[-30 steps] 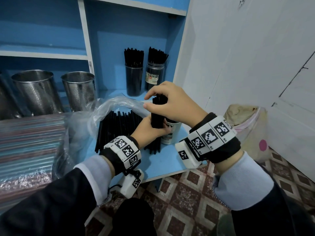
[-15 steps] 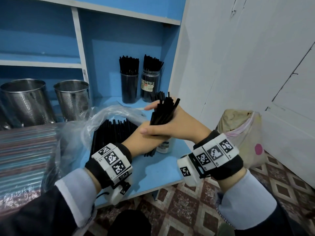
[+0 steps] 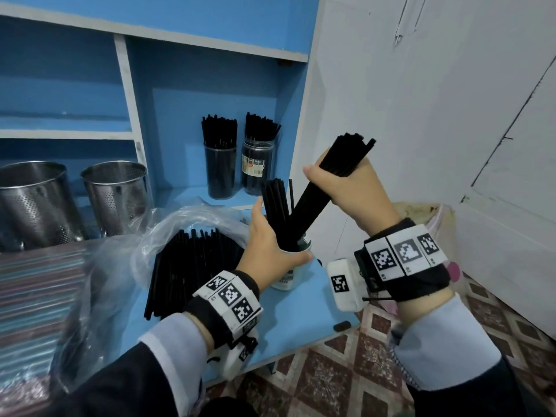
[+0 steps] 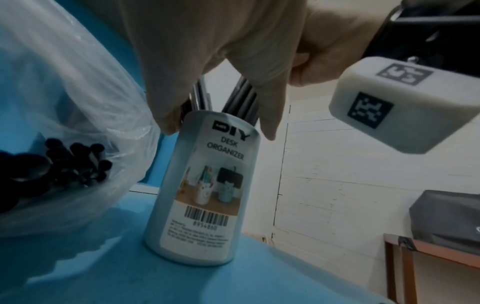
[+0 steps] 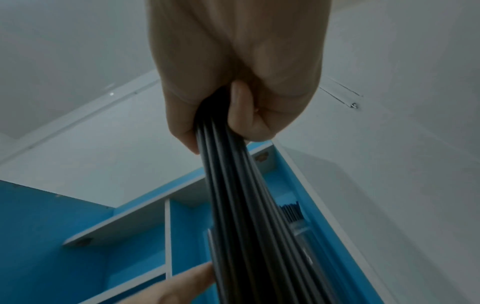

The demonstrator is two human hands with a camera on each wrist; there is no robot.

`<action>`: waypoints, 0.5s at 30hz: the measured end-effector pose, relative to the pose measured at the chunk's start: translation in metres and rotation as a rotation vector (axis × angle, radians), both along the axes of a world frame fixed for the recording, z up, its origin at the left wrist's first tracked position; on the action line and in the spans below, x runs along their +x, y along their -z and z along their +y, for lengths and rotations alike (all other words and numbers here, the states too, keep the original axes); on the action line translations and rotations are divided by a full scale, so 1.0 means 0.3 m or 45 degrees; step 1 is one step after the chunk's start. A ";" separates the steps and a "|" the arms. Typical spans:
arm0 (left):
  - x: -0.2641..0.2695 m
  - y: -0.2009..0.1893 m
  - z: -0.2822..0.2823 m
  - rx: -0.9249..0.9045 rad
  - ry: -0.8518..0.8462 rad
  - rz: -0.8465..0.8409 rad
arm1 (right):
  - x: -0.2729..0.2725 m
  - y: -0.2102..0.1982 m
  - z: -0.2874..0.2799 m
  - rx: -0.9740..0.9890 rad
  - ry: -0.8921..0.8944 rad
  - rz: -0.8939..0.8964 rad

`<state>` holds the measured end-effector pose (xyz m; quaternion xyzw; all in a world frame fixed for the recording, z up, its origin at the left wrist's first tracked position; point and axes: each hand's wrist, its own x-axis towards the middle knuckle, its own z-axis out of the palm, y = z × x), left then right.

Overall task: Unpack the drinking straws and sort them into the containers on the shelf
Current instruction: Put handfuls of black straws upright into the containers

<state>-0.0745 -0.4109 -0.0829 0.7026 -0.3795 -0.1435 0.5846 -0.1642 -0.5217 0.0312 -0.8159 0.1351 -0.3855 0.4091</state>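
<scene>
The right grip (image 3: 346, 182) clamps tilted black straws (image 3: 308, 204), their lower ends in a white cup (image 3: 285, 279) near the right edge of the shelf (image 3: 301, 320). The left grip (image 3: 270, 245) clasps the cup's rim.

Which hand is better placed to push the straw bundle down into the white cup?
Right: the right hand grips the straw bundle, its lower end inside the white cup; the left hand holds the cup's rim.
</scene>
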 end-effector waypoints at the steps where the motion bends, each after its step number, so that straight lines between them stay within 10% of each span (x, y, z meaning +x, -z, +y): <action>1: 0.006 0.000 -0.014 0.018 0.019 0.022 | 0.015 0.009 -0.016 0.008 0.003 0.054; 15: 0.066 0.012 -0.031 0.236 0.005 -0.004 | 0.149 0.105 -0.072 0.010 -0.037 0.406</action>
